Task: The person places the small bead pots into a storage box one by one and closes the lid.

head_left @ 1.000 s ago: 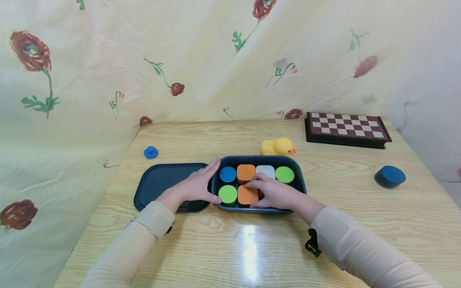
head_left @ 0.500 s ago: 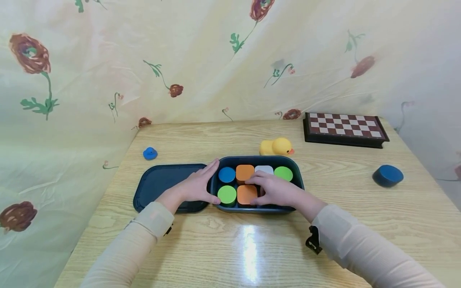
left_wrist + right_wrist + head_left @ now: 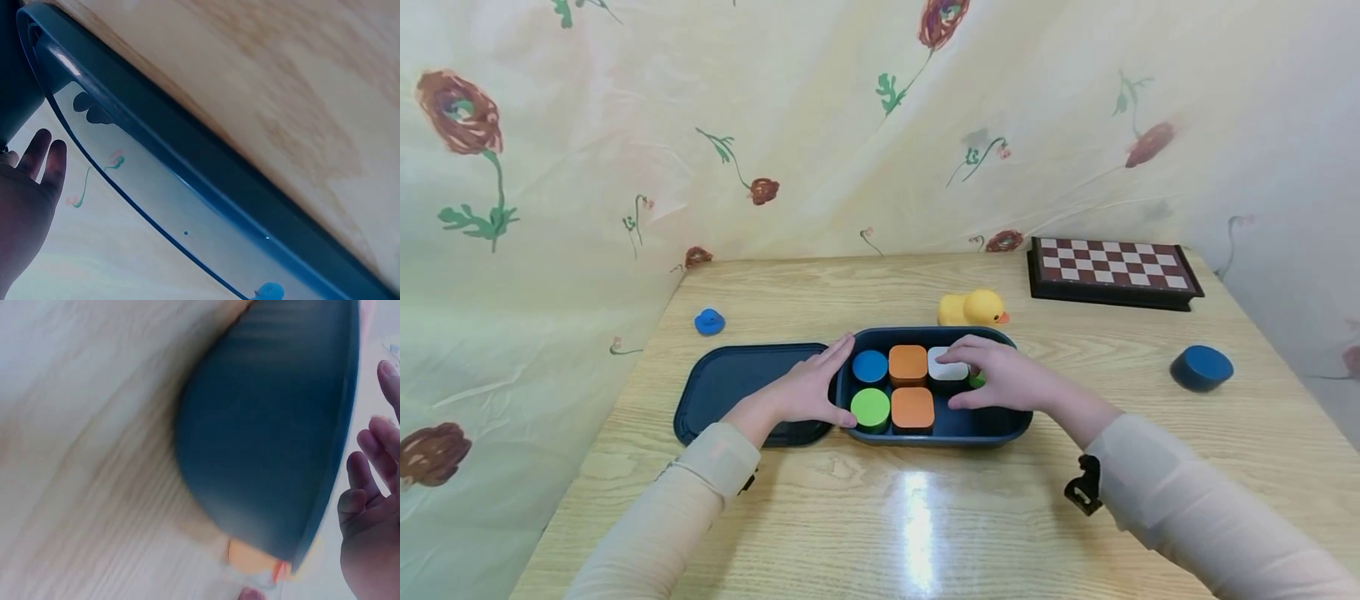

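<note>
A dark blue oblong box [image 3: 953, 423] stands mid-table with several coloured pieces inside. Its back row holds a round blue piece [image 3: 870, 366], a square orange one [image 3: 907, 364], a square white one [image 3: 947, 367] and a round green one [image 3: 977, 380], mostly covered by my right hand [image 3: 1011, 375]. In front sit a round green piece [image 3: 870, 408] and a square orange one [image 3: 913, 408]. The right hand hovers over the box's right part, thumb and fingers apart, gripping nothing visible. With spread fingers, my left hand [image 3: 801, 392] rests against the box's left end.
A dark lid [image 3: 730, 383] lies left of the box, under the left hand. Behind the box is a yellow rubber duck [image 3: 966, 308]. A small blue duck [image 3: 709, 322], a chessboard case [image 3: 1112, 273] and a round blue piece [image 3: 1202, 368] are farther out.
My right hand has moved right, away from the front orange piece to the white and green pieces. The left hand keeps its place; the head view shifts slightly.
</note>
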Action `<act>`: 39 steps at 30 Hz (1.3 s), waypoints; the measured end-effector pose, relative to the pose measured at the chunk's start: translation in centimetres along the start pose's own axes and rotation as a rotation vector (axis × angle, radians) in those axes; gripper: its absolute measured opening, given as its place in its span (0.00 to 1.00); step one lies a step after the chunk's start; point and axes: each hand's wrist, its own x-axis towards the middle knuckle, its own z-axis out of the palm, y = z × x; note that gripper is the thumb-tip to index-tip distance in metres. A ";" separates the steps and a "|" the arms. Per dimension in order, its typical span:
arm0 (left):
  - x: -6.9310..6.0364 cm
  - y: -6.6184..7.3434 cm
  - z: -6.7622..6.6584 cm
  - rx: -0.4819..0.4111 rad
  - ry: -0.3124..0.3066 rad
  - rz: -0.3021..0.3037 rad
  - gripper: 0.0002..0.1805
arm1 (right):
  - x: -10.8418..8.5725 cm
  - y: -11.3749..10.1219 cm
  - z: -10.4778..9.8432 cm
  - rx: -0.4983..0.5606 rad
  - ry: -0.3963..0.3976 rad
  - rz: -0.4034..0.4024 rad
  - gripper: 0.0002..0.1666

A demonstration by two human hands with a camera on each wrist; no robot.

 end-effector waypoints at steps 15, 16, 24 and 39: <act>0.1 -0.2 0.2 0.016 0.006 0.006 0.64 | -4.3 3.1 -3.9 -0.050 0.020 0.142 0.36; 0.1 -0.2 0.2 0.014 0.005 0.006 0.64 | -4.6 3.4 -4.2 -0.045 0.021 0.151 0.36; 0.0 -0.1 0.1 0.012 0.002 -0.004 0.65 | -6.6 5.0 -6.3 -0.044 0.056 0.194 0.36; 0.1 -0.1 0.1 0.024 -0.004 -0.015 0.65 | -10.8 8.8 -8.6 -0.089 0.104 0.343 0.38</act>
